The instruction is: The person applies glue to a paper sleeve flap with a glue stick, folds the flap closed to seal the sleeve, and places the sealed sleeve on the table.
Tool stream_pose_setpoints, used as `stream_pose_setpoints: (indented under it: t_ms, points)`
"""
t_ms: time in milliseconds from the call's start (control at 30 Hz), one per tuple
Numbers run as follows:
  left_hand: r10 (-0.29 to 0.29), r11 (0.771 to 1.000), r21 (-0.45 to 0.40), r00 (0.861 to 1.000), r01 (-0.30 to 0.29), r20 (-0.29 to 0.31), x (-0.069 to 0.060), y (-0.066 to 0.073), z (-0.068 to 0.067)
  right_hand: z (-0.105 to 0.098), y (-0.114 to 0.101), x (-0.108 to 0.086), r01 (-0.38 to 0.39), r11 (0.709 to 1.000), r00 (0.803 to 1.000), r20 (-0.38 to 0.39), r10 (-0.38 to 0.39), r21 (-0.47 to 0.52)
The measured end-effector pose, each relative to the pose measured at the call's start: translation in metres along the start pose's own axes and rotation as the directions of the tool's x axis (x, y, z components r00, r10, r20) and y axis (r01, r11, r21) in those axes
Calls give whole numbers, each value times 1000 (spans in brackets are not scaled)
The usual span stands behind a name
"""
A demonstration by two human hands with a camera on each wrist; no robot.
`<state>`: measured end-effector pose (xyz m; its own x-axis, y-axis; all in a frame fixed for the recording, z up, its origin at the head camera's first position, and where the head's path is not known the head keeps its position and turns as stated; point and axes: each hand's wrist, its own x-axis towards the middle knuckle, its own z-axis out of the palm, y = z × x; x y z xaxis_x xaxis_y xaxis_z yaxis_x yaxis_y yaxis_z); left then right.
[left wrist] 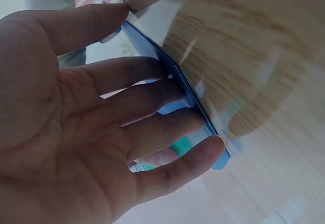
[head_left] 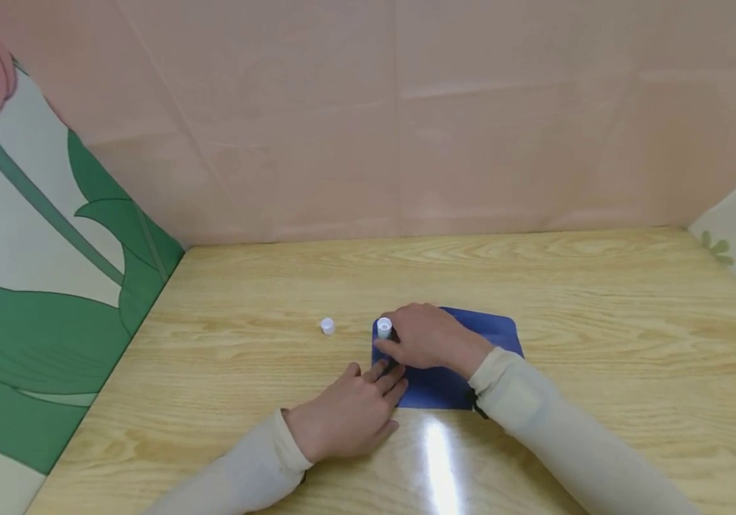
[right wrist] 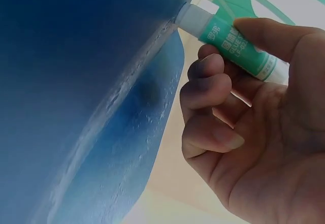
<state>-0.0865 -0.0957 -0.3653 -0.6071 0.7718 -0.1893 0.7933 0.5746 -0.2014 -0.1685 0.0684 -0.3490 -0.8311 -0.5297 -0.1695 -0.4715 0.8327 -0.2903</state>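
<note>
The glue stick (right wrist: 236, 46), pinched by the right hand (head_left: 428, 336), touches a whitish streak (right wrist: 109, 104) on the blue sheet (head_left: 435, 392); the left hand (head_left: 351, 411), fingers spread, touches its edge. Gluing seems underway; the next stroke probably needs steady bracing. A white cap (head_left: 327, 326) sits on the desk (head_left: 245, 336).

Room lies right of the blue sheet (head_left: 438, 390); left, a white cap (head_left: 327, 326) obstructs.

Bright glare on table (head_left: 599, 315), dim wrist views
</note>
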Motion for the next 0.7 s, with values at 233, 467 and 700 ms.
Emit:
stream_pose_setpoints:
  t_ms: [233, 467, 700]
  points:
    - [-6, 1000, -29, 1000, 6, 23, -1, 0, -1, -4, 13, -14, 35, 999, 999, -30, -35, -1]
    - [-6, 999, -46, 999, 8, 45, 0, 1, -1, -7, 30, -30, -7, 999, 999, -35, 5, -46]
    - [-15, 999, -51, 999, 18, 45, -1, 2, -1, -10, 52, -47, -26, 994, 997, -70, 18, -108]
